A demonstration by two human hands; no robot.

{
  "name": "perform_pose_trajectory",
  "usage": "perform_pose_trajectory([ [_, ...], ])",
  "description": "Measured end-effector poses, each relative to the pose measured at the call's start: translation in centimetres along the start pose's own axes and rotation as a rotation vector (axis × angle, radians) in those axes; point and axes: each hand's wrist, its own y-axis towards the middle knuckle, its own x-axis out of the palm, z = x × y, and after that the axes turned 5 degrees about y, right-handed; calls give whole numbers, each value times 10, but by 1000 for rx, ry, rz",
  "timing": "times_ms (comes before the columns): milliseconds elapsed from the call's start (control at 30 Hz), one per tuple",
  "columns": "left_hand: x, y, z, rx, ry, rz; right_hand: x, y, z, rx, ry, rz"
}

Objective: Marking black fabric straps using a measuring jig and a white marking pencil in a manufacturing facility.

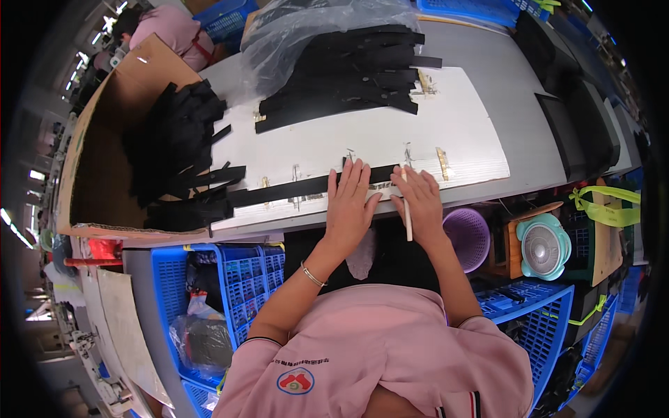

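Observation:
A long black fabric strip [282, 191] lies along the near edge of a white board [460, 136]. My left hand [348, 207] rests on the strip with its fingers stretched out flat and the thumb apart. To its right, my right hand [424, 207] bends over the strip's right end, its fingers pressing down. A slim white stick, like a marking pencil [408, 221], is held in that hand and points back toward me. Tape patches and dark marks dot the board around both hands. Farther back lies a layered pile of black strips [341, 73], partly under clear plastic [272, 42].
On the left, a cardboard box [90, 164] holds many black strips [174, 139], some spilling onto the board. Black cases [585, 118] stand at right. Below the table are blue crates [167, 279], a purple basket [467, 240] and a turquoise fan [546, 247]. Another person [171, 31] sits far left.

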Motion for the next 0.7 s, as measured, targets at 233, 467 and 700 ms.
perform_pose_trajectory([
  [233, -26, -37, -38, -177, 183, -23, -30, -13, 37, 71, -214, 63],
  [467, -53, -65, -50, -335, 238, -48, -28, -15, 38, 110, -226, 36],
  [700, -62, -71, -66, -381, 239, 7, -29, -21, 44, 138, -178, 69],
])
